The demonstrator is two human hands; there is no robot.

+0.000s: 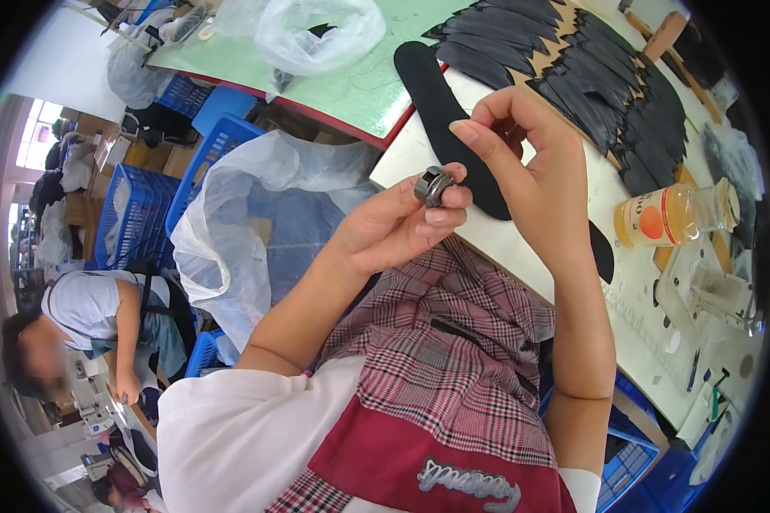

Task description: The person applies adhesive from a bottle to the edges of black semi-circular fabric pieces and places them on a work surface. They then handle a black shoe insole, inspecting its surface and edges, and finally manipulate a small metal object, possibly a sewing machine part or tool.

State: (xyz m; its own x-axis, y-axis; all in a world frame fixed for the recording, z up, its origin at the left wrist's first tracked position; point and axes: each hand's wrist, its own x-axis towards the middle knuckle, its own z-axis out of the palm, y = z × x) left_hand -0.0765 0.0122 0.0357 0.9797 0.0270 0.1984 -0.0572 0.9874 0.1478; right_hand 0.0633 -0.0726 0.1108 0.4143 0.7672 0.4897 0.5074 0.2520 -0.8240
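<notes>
My left hand (392, 229) is closed on a small round metal bobbin case (433, 187), held up in front of my apron between thumb and fingers. My right hand (535, 167) is raised just beyond and to the right of it. Its thumb and fingers curl toward each other; whatever they pinch, if anything, cannot be made out. Behind both hands, a long black insole (426, 90) lies on the white table (522, 248). A second black piece (601, 253) shows partly from behind my right wrist.
Stacked black cut pieces (590, 81) cover the table's far side. A bottle of yellow liquid (657, 217) stands at right, near a white sewing machine (714, 291). A plastic-lined bin (222, 231) stands left, beside blue crates (133, 214). Another person (103, 308) works at far left.
</notes>
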